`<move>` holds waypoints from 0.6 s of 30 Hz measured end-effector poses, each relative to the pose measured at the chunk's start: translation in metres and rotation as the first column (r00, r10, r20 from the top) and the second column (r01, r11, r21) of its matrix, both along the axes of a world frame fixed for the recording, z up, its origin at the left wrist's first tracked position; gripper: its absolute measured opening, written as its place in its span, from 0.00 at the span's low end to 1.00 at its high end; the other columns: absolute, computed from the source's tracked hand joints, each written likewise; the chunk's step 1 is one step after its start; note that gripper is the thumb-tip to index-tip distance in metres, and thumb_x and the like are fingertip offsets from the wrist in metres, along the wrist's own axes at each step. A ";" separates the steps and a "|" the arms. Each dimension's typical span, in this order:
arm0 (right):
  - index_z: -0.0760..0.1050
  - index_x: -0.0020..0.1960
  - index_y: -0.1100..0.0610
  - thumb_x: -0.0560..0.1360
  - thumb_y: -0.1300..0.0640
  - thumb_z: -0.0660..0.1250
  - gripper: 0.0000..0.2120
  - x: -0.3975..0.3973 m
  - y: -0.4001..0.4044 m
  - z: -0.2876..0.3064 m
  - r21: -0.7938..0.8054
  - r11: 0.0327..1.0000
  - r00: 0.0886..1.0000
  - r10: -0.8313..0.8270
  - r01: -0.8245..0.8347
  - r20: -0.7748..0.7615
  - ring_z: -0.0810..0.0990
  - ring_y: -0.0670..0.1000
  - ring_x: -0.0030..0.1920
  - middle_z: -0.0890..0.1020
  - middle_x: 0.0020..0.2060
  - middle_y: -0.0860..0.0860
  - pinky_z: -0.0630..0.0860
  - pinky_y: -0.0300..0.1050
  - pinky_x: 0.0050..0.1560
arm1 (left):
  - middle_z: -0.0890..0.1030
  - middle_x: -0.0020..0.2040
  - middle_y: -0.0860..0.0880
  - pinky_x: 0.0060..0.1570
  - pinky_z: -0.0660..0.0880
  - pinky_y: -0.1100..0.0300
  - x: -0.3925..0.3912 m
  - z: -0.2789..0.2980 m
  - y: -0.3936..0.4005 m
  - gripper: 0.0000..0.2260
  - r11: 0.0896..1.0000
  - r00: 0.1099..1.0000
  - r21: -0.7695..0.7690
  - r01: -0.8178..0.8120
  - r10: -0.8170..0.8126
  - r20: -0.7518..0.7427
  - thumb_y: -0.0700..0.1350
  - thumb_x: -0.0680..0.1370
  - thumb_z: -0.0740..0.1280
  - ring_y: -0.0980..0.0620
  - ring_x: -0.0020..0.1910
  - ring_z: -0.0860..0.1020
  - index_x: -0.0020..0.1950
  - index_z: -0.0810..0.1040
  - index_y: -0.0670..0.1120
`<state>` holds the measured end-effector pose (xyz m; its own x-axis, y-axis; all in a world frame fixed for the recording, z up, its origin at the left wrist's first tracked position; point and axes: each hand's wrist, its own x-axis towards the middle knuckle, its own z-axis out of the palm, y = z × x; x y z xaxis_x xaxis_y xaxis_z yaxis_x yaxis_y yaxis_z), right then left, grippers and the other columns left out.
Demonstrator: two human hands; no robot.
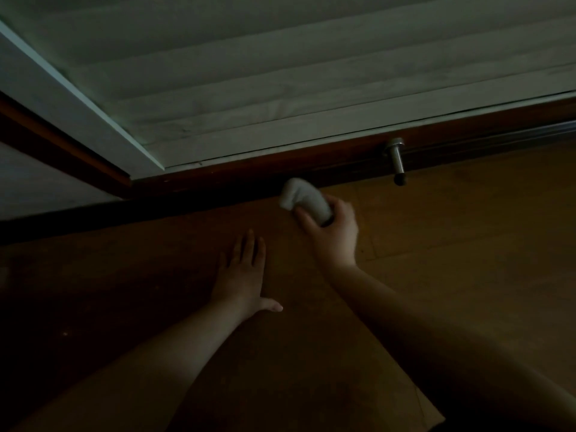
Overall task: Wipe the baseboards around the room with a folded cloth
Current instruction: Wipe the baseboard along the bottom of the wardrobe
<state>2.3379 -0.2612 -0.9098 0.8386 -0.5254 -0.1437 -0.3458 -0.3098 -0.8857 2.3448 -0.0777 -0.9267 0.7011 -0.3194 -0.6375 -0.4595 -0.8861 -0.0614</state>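
down at the dim wall's foot, the right hand (332, 232) grips the folded cloth (304, 199) against the dark baseboard (218, 179) to wipe it, while the left hand (241, 272) lies open, flat on the wooden floor (467, 244), likely as a brace.

You see a dim scene where most colours read muted. The folded cloth (304, 199) is pale grey-white and plain, the lightest thing near the floor. The baseboard (249, 169) it meets is dark reddish brown, nearly black where shadow falls to your left. Above it the wall panel (280, 73) is greyish white, ribbed with horizontal bands and faintly smudged, edged by a white frame (78, 104) with a cool greenish tint. The floor (467, 229) is warm amber-brown wood with thin dark plank seams, fading to deep brown on the left. The door stopper (397, 160) is silvery metal with a dark tip.
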 end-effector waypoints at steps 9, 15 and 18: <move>0.75 0.60 0.55 0.71 0.47 0.76 0.22 0.046 0.033 0.011 -0.005 0.990 0.988 0.143 -0.143 0.062 0.75 0.46 0.54 0.72 0.50 0.44 0.76 0.40 0.53 | 0.32 0.78 0.41 0.76 0.44 0.40 -0.004 -0.003 0.002 0.63 0.999 0.999 -0.039 0.002 0.000 0.052 0.74 0.63 0.69 0.40 0.78 0.35 0.79 0.34 0.44; 0.74 0.60 0.54 0.71 0.47 0.75 0.22 0.030 -0.030 0.011 -0.125 0.990 0.997 -0.051 0.058 0.062 0.74 0.46 0.54 0.72 0.51 0.43 0.75 0.41 0.54 | 0.30 0.78 0.42 0.76 0.46 0.39 0.000 -0.001 0.003 0.63 0.999 1.000 -0.049 -0.008 0.007 -0.011 0.73 0.64 0.69 0.40 0.77 0.34 0.78 0.31 0.45; 0.73 0.62 0.55 0.71 0.48 0.75 0.23 0.023 -0.060 0.016 -0.276 0.953 0.992 -0.115 0.125 0.053 0.73 0.50 0.60 0.73 0.55 0.46 0.73 0.45 0.59 | 0.30 0.77 0.43 0.76 0.47 0.39 0.000 0.000 0.002 0.62 0.999 0.999 -0.048 -0.024 0.023 -0.023 0.73 0.64 0.70 0.40 0.77 0.34 0.78 0.30 0.46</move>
